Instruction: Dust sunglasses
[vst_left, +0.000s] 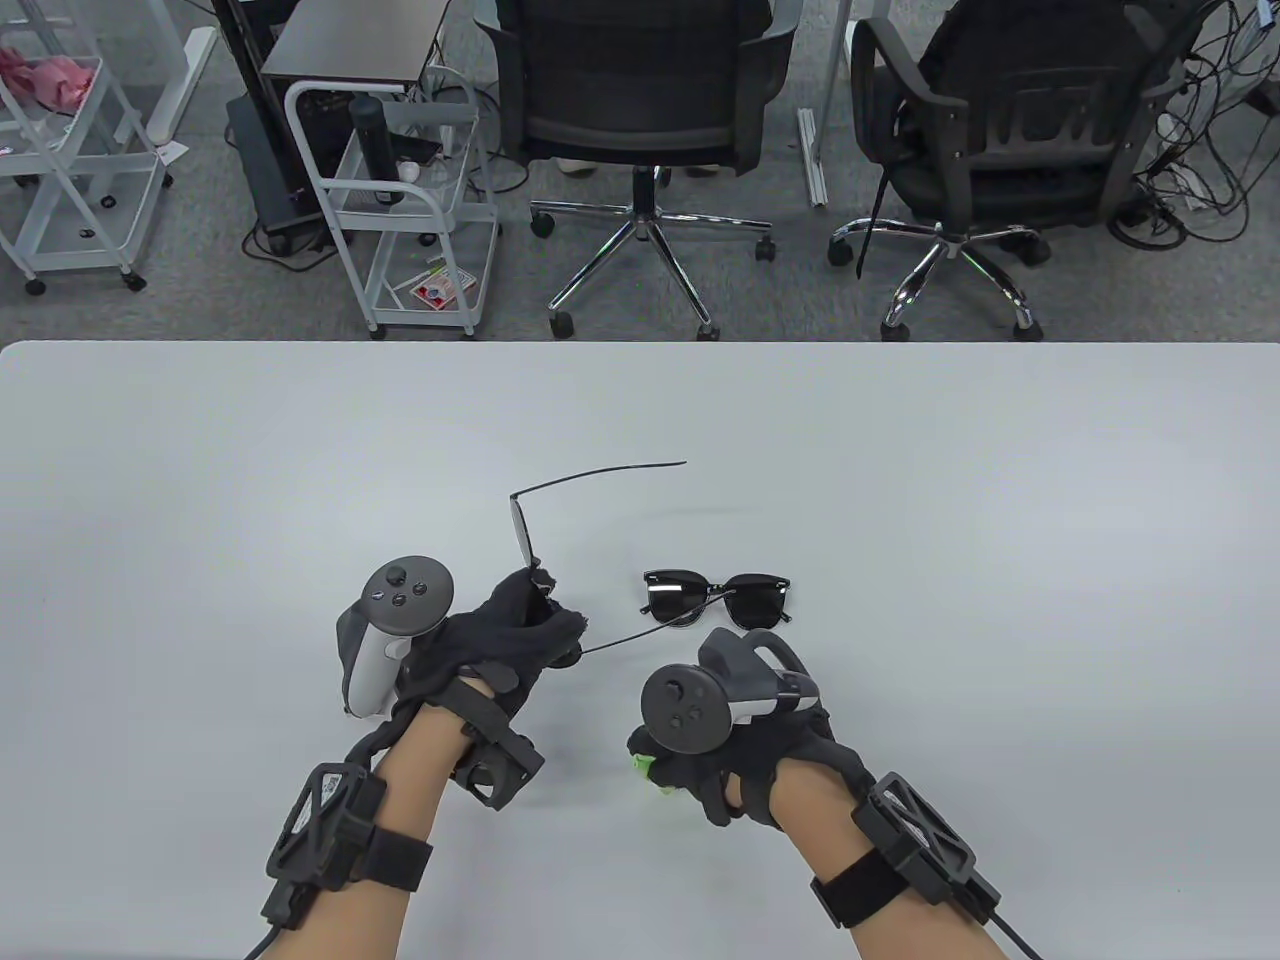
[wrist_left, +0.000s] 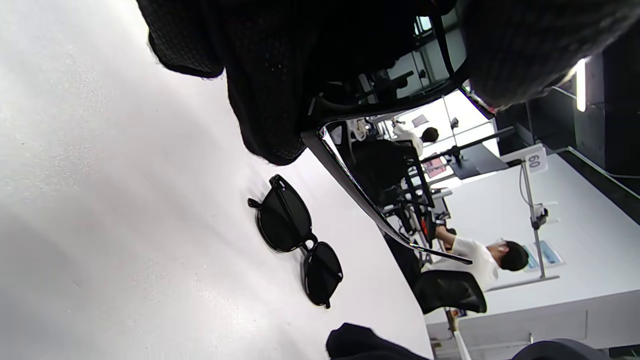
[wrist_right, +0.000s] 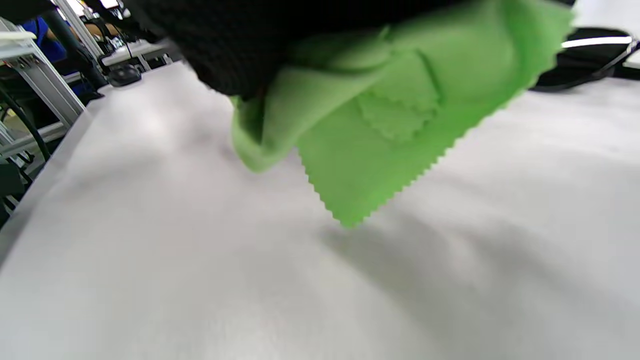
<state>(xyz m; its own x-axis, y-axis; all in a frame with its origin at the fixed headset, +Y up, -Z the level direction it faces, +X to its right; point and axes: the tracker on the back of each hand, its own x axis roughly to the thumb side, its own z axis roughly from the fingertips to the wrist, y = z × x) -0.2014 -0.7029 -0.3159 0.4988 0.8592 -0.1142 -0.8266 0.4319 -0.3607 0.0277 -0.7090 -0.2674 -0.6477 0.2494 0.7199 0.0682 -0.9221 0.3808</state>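
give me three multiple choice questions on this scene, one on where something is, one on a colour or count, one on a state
1. Where does the folded pair of sunglasses lie?
A. on the table, just beyond the right hand
B. on a chair seat
C. on the white cart

2. What colour is the cloth in the right hand?
A. pink
B. green
C. blue

3. What state is the pair of sunglasses in the left hand in?
A. folded flat on the table
B. broken in two
C. lifted off the table with its arms open

Answers:
1. A, the table view shows it resting on the table past the right hand.
2. B, the right wrist view shows a green cloth with a zigzag edge.
3. C, the table view shows the left hand holding it up, both thin arms spread out.
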